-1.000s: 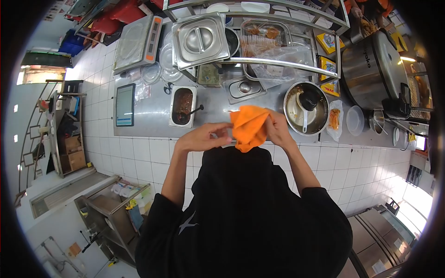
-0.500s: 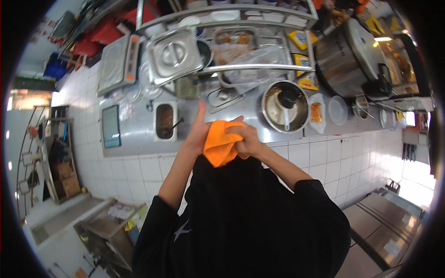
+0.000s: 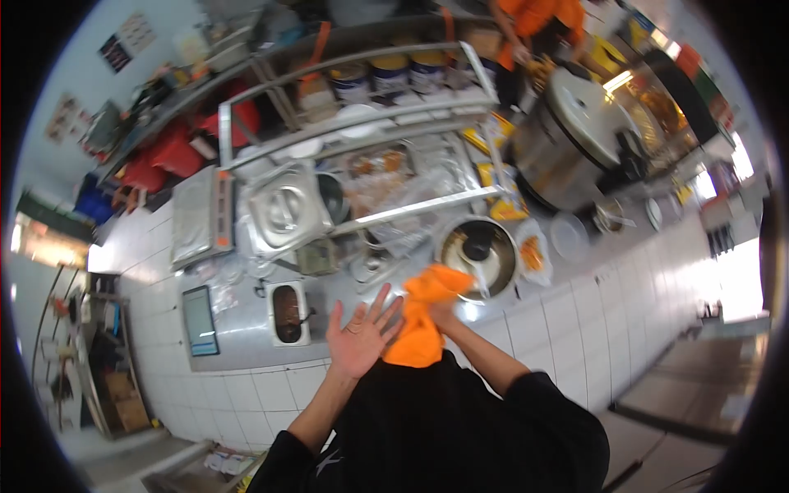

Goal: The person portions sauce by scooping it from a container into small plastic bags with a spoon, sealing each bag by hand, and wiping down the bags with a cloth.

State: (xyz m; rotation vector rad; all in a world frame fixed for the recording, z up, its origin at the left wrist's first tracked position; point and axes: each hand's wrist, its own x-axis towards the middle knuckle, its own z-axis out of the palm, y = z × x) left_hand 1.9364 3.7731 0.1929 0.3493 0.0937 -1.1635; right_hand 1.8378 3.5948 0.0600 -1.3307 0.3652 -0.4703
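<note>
An orange cloth point(image 3: 417, 324) hangs in front of my body, with my right hand point(image 3: 445, 314) closed on it; part of the cloth covers the fingers. To its left, my left hand point(image 3: 362, 335) shows its palm, fingers spread and empty, close beside the cloth. Just beyond the cloth stands a round steel pot point(image 3: 511, 275) with a black-and-white utensil point(image 3: 478, 246) and something pale inside. A rectangular container of dark brown sauce point(image 3: 288, 311), with a dark handle sticking out, sits on the counter left of my left hand.
The steel counter point(image 3: 246, 337) carries a tablet point(image 3: 200, 320), a scale point(image 3: 197, 215) and a lidded steel pan point(image 3: 285, 209). A metal rack point(image 3: 419, 212) rises behind. To the right are a plastic tub point(image 3: 569, 236) and a large cooker point(image 3: 567, 131). An orange-clad person point(image 3: 546, 16) stands beyond.
My left hand has come away from the cloth and opened, palm showing. My right hand still holds the cloth, now lifted and spread longer. The head view has tilted, showing more of the background.
</note>
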